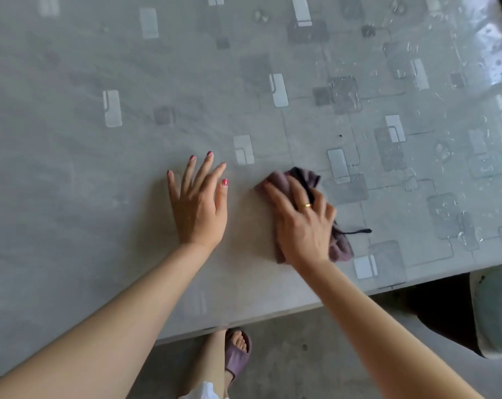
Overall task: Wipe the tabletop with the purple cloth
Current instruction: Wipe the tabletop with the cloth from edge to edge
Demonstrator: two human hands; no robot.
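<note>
Cloth (339, 246) lies bunched on the worktop (128, 82) near its front edge, under my right hand (304, 223), fingers flat, pressing. My left hand (198, 203) rests spread beside it, grip released.

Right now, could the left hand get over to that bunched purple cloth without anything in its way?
Probably yes. The left hand lies flat on the grey patterned tabletop, with only bare surface between it and the bunched purple cloth. The right hand already presses on most of that cloth.
</note>
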